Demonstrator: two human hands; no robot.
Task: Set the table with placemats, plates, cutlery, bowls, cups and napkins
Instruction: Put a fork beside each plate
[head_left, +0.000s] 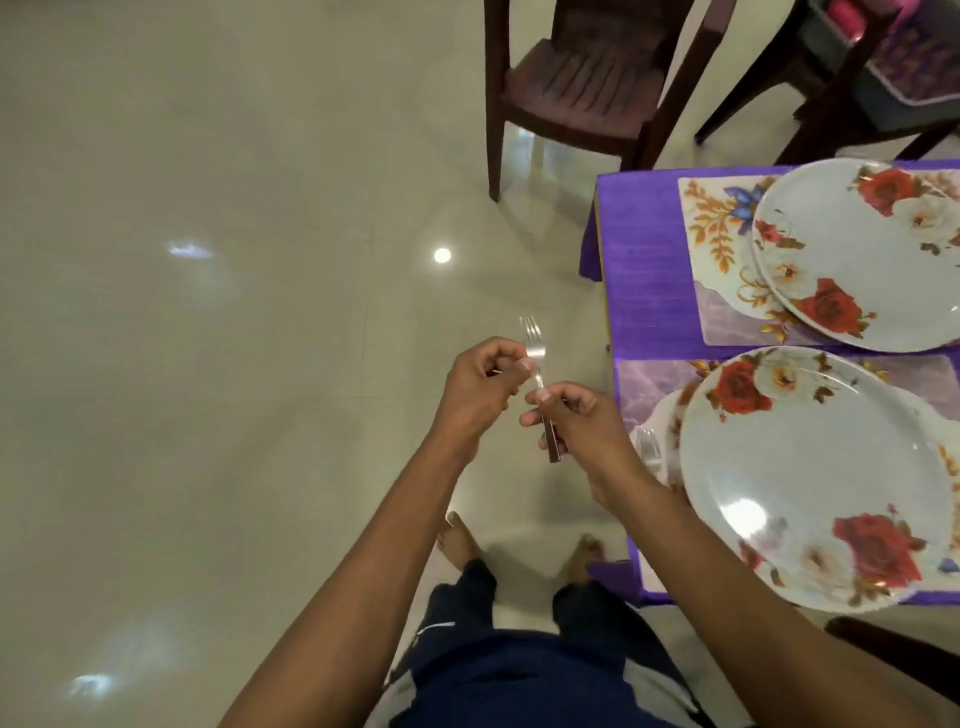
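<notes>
No text, label, brand, number or sign can be read anywhere in this view. The white round plates with red rose prints (810, 478) and the floral placemats (722, 249) on the purple-covered bench (644, 270) carry pictures only, no lettering. The steel fork with a dark handle (540, 384) shows no legible stamp, being too small and blurred to tell.

floor (208, 364): glossy pale tiles, light glare | chairs (582, 83): dark brown, beside purple-clothed table (644, 270)

Home dining room: table (649, 291), chair (582, 83)
</notes>
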